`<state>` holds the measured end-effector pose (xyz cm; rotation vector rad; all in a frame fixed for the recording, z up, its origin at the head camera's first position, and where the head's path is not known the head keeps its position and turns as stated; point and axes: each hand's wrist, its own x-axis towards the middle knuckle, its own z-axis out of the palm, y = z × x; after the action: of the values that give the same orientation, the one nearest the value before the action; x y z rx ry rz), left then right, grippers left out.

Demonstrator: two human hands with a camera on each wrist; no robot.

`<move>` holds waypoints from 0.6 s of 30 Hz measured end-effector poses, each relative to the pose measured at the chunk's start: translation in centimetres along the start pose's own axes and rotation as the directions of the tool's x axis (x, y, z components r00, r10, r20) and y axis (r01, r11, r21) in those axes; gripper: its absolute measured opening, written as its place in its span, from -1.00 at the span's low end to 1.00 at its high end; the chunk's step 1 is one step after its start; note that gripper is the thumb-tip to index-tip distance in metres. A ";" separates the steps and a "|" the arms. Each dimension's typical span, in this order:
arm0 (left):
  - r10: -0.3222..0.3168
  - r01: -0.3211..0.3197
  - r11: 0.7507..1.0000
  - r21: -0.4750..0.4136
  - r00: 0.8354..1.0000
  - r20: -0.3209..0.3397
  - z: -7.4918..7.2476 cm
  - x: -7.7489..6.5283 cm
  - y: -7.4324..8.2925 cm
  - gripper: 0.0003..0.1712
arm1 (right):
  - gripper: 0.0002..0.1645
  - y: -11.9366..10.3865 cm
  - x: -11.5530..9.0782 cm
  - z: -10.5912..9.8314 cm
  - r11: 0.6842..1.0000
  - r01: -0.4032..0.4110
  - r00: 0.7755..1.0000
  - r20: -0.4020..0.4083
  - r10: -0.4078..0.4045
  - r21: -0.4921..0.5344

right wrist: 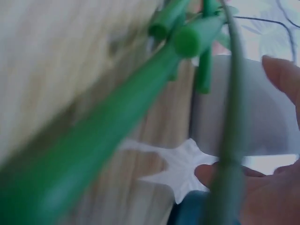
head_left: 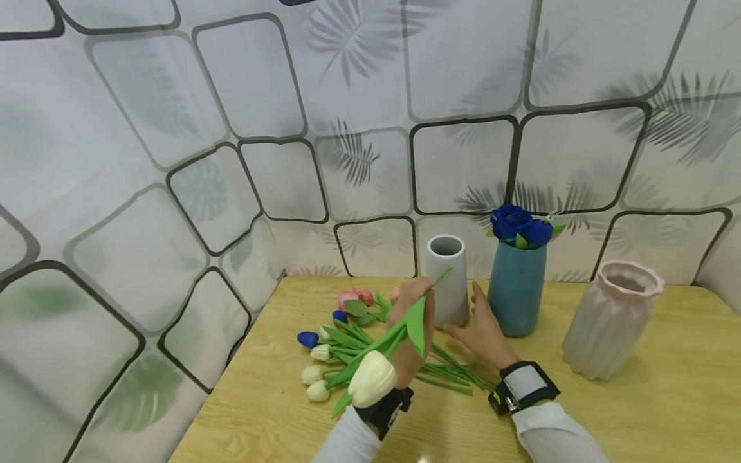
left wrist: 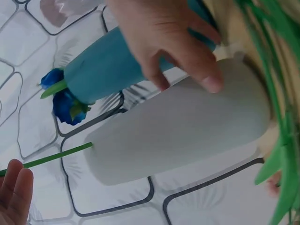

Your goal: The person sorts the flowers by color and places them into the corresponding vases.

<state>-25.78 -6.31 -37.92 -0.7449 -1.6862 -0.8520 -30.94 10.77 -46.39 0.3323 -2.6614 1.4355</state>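
My left hand (head_left: pixel 412 334) grips an artificial white tulip (head_left: pixel 372 381) by its green stem, bloom toward me. In the left wrist view, the stem (left wrist: pixel 58 155) points at the mouth end of the white vase (left wrist: pixel 183 126), its tip overlapping the rim. The vase stands upright on the table. Beside its lower part is my right hand (head_left: pixel 483 334), fingers spread, thumb toward the vase; in the left wrist view a fingertip (left wrist: pixel 213 84) overlaps the vase's side. Blue flowers (head_left: pixel 521 226) stand in the blue vase (head_left: pixel 517 289), just right of the white one.
Several white and blue tulips (head_left: pixel 318 371) lie with their stems on the wooden table (head_left: pixel 255 411), pink flowers (head_left: pixel 349 297) behind them. A pale pink pleated vase (head_left: pixel 608 328) stands at the right. A patterned curtain (head_left: pixel 370 173) hangs behind the table.
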 end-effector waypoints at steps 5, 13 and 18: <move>0.042 -0.042 0.999 0.029 0.999 0.011 0.3 2.0 -0.4 -0.78 | 0.38 -0.2 1.1 0.6 0.999 0.034 0.999 -0.017 -0.034 0.015; -0.085 0.026 0.986 0.165 0.926 0.367 2.3 3.2 -2.3 -0.73 | 0.17 0.0 1.7 0.7 1.000 0.016 1.000 -0.006 -0.016 -0.007; -0.053 -0.120 0.904 0.409 0.921 0.386 3.9 5.0 -3.2 -0.86 | 0.20 -0.1 1.7 0.8 1.000 -0.008 1.000 0.010 0.008 -0.013</move>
<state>-31.71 -4.53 -34.39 -0.6609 -2.1146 -0.2881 -32.59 9.85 -46.41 0.3284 -2.6817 1.4215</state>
